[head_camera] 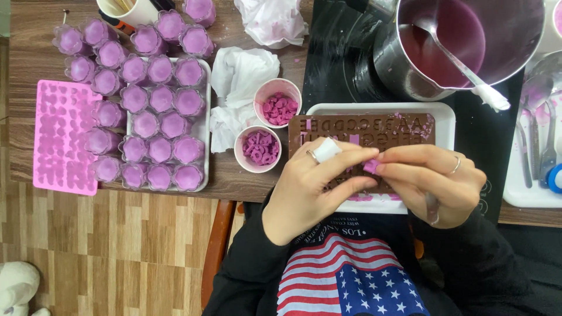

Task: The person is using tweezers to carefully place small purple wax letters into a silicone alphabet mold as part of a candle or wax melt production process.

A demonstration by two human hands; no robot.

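Observation:
My left hand (310, 187) and my right hand (430, 178) meet over a brown letter-shaped silicone mould (357, 126) lying on a white tray (445, 117). Between the fingertips of both hands is a small purple wax piece (370, 166). A white bandage wraps one finger of my left hand, which also wears a ring. Two small white cups (277, 100) (257, 148) holding purple wax pieces stand just left of the tray.
A pink silicone mould (61, 137) lies at the left table edge. Several clear cups of purple wax (146, 105) fill a white tray beside it. A steel pot (462, 41) with purple liquid and a spoon sits on a black cooktop. Crumpled tissues (240, 76) lie nearby.

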